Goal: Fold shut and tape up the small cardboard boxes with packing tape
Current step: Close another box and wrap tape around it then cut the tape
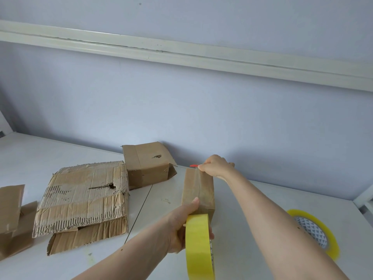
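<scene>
The left hand (179,229) had its grip curled round a yellow tape roll (198,245), held on edge in front of the small box (198,190), the thumb pressed against the box's near top edge. The right hand (216,165) was closed in a pinch at the box's far end, holding something small with a red tip (193,165); what it was could not be told.

No writing could be read anywhere; only a black-and-white triangle pattern showed inside the second tape roll (314,233), lying flat on the worktop (252,199) at far right.

The small box stood mid-worktop, flaps shut, a glossy strip of tape running along its top seam. Left of it lay a torn, flattened carton (82,199), and behind that another brown box (147,164) by the wall.
</scene>
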`<state>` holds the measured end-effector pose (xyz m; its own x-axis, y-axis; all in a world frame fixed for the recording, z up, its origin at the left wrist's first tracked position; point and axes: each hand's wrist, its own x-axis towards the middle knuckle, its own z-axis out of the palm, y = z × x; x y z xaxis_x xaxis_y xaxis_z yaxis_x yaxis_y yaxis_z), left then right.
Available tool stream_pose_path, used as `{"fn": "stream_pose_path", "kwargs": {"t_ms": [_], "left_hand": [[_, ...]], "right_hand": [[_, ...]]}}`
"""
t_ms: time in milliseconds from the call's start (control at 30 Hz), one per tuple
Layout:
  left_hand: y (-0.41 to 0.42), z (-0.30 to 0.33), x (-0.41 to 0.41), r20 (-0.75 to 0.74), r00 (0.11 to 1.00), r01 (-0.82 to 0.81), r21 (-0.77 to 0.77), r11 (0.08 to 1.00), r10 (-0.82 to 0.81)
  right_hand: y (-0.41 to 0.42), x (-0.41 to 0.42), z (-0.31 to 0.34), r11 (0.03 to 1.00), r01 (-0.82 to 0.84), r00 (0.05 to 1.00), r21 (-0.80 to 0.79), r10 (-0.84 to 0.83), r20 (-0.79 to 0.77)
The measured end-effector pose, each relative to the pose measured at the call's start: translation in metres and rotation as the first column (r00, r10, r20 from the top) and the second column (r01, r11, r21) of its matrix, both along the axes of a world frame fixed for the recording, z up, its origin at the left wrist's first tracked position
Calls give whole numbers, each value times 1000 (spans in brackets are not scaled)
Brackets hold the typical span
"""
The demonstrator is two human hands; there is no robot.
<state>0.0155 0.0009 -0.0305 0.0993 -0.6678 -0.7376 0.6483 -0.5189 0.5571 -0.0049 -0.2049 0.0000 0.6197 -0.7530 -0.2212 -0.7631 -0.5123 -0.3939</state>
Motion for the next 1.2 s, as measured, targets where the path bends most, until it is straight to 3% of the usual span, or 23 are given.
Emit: {"fn": "stream_pose_path", "kwargs": {"t_ms": [400, 667, 833, 933, 1067, 1200], "left_hand": [[0, 1, 0, -9, 1000, 18, 4, 1000, -18], [-1, -1, -1, -15, 1000, 13, -3, 1000, -13], [0, 1, -1, 1, 1000, 15, -15, 1000, -15], [1, 2, -2, 25, 999, 23, -32, 999, -22], [0, 2, -2, 52, 998, 41, -41, 998, -39], [0, 0, -2, 71, 997, 39, -50, 998, -36]], "right_hand": [[-9, 7, 20, 998, 10, 1000, -55, -12, -27], [-8, 15, 17, 987, 144, 989, 68, -141, -38], [-8, 9, 21, 990, 138, 990, -1, -138, -11], [-2, 5, 17, 991, 135, 981, -10, -132, 143], [7, -4, 22, 980, 85, 951, -178, -26, 309], [21, -14, 17, 964, -46, 980, -262, 95, 176]]}}
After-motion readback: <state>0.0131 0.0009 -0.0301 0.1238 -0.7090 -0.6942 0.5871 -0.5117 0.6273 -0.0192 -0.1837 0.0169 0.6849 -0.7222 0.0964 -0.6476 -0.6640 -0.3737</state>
